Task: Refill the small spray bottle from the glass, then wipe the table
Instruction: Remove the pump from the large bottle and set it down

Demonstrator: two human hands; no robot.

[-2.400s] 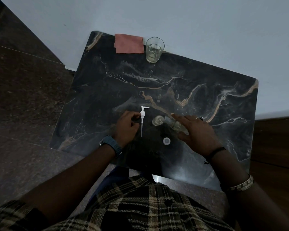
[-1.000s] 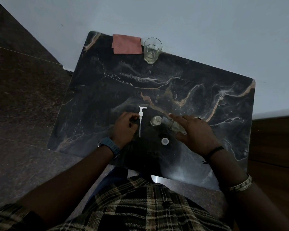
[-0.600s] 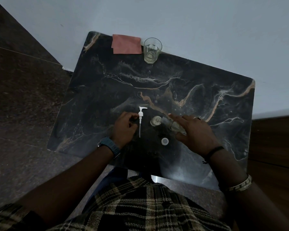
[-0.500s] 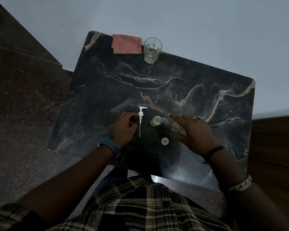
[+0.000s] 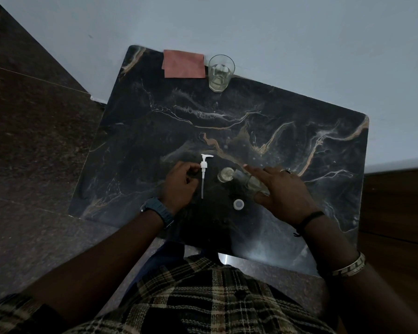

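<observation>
Spray bottle (image 5: 249,180) lies gripped by the right hand (image 5: 284,192); left hand (image 5: 179,183) pinches the pump (image 5: 204,168).

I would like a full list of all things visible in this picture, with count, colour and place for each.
dark marble table: one, black with pale and tan veins, against the wall.
folded cloth: one, dull pink, far edge of the table.
drinking glass: one, clear, a little liquid inside, just right of the cloth.
white pump head with tube: one, lying at the left fingertips.
small clear spray bottle: one, on its side, under the right hand.
small round cap: one, whitish, nearer than the bottle.
left hand: pinches the pump.
right hand: holds the bottle.
</observation>
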